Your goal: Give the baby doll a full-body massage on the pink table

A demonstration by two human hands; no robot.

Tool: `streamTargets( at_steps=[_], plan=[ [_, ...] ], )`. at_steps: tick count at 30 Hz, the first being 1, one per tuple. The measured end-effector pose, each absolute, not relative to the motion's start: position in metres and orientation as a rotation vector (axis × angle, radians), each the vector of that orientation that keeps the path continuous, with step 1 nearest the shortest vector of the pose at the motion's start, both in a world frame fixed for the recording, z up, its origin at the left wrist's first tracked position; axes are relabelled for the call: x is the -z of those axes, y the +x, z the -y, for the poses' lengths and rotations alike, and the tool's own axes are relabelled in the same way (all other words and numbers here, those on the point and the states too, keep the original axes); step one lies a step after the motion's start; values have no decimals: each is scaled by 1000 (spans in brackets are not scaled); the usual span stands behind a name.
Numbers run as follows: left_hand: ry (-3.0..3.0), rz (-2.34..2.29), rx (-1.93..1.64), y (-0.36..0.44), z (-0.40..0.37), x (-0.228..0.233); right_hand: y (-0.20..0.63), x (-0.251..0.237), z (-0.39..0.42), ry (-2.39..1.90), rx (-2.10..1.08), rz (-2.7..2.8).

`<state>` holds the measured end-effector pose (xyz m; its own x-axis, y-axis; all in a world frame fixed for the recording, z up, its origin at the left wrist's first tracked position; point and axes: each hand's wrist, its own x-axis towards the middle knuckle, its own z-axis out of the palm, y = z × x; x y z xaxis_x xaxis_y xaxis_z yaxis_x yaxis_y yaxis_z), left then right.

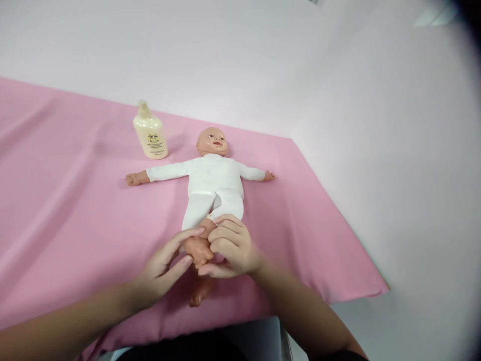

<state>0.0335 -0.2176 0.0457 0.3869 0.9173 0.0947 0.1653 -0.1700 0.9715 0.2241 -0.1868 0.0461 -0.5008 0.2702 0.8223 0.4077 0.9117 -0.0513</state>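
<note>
A baby doll (212,183) in a white suit lies on its back on a pink sheet (75,210), arms spread out, head toward the wall. My left hand (165,268) and my right hand (231,248) meet at its bare feet. The right hand curls around one raised foot (198,249), with the left hand's fingers touching that foot from the other side. The doll's other foot (199,293) lies flat on the sheet below my hands.
A cream lotion bottle (150,133) stands upright on the sheet, left of the doll's head. White walls close in behind and to the right. The sheet's near edge hangs over the table front by my arms.
</note>
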Motion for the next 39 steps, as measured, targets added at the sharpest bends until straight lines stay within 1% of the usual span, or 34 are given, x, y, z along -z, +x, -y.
streamTargets(
  at_steps=[7,11,15,22,35,39],
  plan=[
    [1621,-983,-934,34,217,-43,226,-42,188,-551,206,2276],
    [1641,-976,-942,34,216,-43,226,-40,188,-550,178,2222],
    [1698,-980,-931,33,215,-42,226,-38,187,-582,209,2322],
    [1753,-970,-903,32,214,-44,224,-43,187,-506,170,2104],
    [1733,-951,-904,32,214,-42,224,-41,189,-586,188,2232],
    [1739,-940,-895,32,214,-42,224,-39,188,-608,209,2359]
  ],
)
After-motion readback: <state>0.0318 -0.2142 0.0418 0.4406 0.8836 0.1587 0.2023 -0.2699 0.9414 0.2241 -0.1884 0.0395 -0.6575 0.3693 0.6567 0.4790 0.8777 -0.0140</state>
